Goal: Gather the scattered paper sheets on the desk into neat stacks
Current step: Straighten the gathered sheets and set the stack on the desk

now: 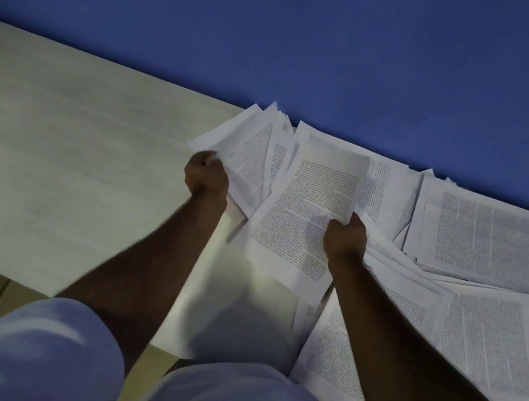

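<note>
1. Both hands are clenched on paper: left hand [207, 173] grips the near corner of a fanned bunch of sheets [247, 149] at centre frame; right hand [346, 235] pinches the lower right edge of a single printed sheet [320, 188] just right of centre, lifted w/ its top tilted away.
2. Scattered sheets [478, 241] cover the right half of the surface [56, 150], overlapping at all angles, some up against the blue wall [283, 30] at the top of frame. Left half of the surface shows bare pale wood. No neat stack visible yet, so the task looks early.
3. Step in hand, as I read it: merge the single sheet into the left bunch. Bring it over the bunch, edges roughly parallel, before letting go w/ the right hand.
4. Don't crush the corner; the left grip looks tight & could crease the pages. Loosen to a flat pinch.
5. Once a few are collected, stand the bunch on its long edge on the bare left part of the surface & tap to square it, then the short edge.
6. Lay that stack at left, well apart from the loose pile, so nothing slides back in.
7. Risk: sheets near the front edge, lower right of frame, may slip off; take those soon.
</note>
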